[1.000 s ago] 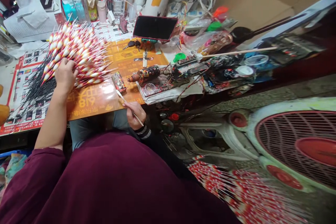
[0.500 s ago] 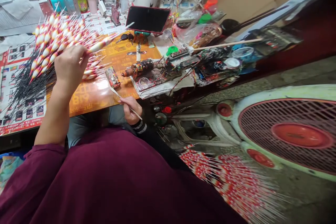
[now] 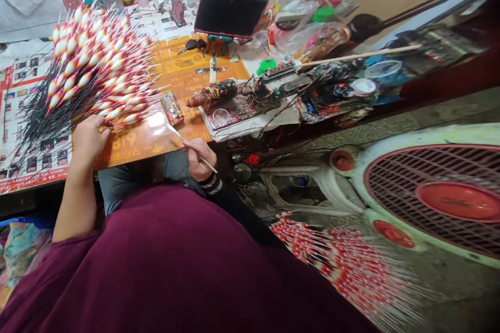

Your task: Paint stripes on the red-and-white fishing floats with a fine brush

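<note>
Head camera looks down past a maroon top (image 3: pixel 156 270) at a crowded bench. At far left, a red-bordered printed sheet (image 3: pixel 11 177) lies under a large fanned bundle of painted fishing floats (image 3: pixel 89 62), red-and-white spindles on thin black stems, their sharp white tips pointing right. The left hand (image 3: pixel 89 140) sits at the bundle's lower edge, fingers (image 3: pixel 102 124) pressed together and curled, their tips touching the lowest float; whether they pinch it is hard to tell. Right of that, on an orange printed mat (image 3: pixel 136 143), lies a small paint-spattered block (image 3: pixel 172 107). The right hand (image 3: pixel 199 158) hangs at the bench's front edge, fingers (image 3: pixel 191 144) pinching a thin paintbrush (image 3: pixel 176 133), its tip just short of the block. Behind it stand a black phone (image 3: pixel 230 14) and a paint-crusted rotary tool (image 3: pixel 213 94). At far right, blurred red-and-white floats (image 3: pixel 344 265) fan out below a white floor fan (image 3: pixel 429 192) with a red hub.
</note>
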Demonstrator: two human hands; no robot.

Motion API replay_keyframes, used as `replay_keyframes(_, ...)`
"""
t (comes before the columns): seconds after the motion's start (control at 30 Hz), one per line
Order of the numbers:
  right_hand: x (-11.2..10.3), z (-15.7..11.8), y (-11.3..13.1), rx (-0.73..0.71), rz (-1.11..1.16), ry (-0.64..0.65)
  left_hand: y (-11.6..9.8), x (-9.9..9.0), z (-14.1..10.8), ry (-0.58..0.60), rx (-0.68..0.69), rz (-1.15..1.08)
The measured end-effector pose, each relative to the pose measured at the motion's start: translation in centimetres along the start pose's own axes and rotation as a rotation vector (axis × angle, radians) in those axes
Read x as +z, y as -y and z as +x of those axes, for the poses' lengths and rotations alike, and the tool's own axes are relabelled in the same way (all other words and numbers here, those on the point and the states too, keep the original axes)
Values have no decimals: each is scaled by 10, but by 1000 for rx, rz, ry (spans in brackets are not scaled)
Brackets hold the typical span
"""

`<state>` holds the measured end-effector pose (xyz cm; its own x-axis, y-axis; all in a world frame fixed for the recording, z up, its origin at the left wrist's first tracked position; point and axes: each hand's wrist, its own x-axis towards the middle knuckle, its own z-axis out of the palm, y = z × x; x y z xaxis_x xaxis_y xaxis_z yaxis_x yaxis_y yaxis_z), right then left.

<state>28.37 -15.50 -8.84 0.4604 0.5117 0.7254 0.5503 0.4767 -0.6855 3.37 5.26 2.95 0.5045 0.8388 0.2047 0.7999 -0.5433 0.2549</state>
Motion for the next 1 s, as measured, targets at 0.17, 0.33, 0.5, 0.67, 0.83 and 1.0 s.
replay_keyframes(0.17,-1,0,3,46,-27,44,-10,2,-4,-49,35,-55)
replay_keyframes(0.33,-2,1,0,59,-36,77,-22,2,-5,102,33,-116)
replay_keyframes(0.5,-3,-2,-2,78,-27,72,-21,5,-4,95,-35,-58)
replay_keyframes(0.67,-3,-1,-2,59,5,71,-28,1,-5,39,5,-130)
replay_keyframes(0.83,-1,-3,-6,42,-7,81,-38,1,-5,11,107,-175)
replay_keyframes(1.0,-1,-7,-12,14,-24,92,-42,4,-3,-19,133,-128)
